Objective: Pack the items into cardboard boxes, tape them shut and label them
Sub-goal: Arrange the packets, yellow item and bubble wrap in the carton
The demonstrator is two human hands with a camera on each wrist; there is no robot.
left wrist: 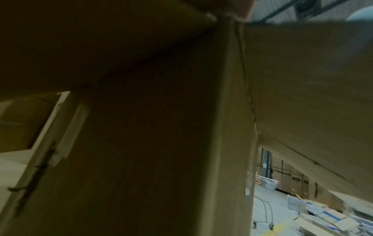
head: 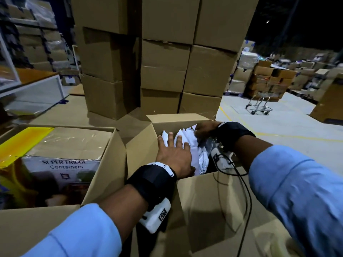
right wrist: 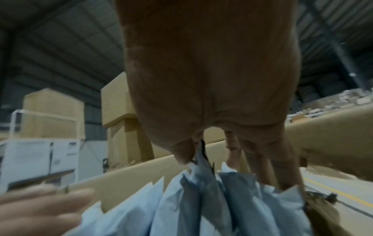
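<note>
Open brown cardboard box [head: 204, 197], flaps raised, near centre; white plastic mailer bags [head: 187, 145] stand upright, packed side by side, inside it.

Head view: from above, tilted forward and down over the open cardboard box [head: 185, 125], warehouse floor beyond. Left wrist view: jammed close against a box wall [left wrist: 228, 111], facing outward. Right wrist view: low inside the box, looking along the fingers [right wrist: 282, 167]. All share the box; head and left wrist share the trolley [head: 259, 106].
</note>
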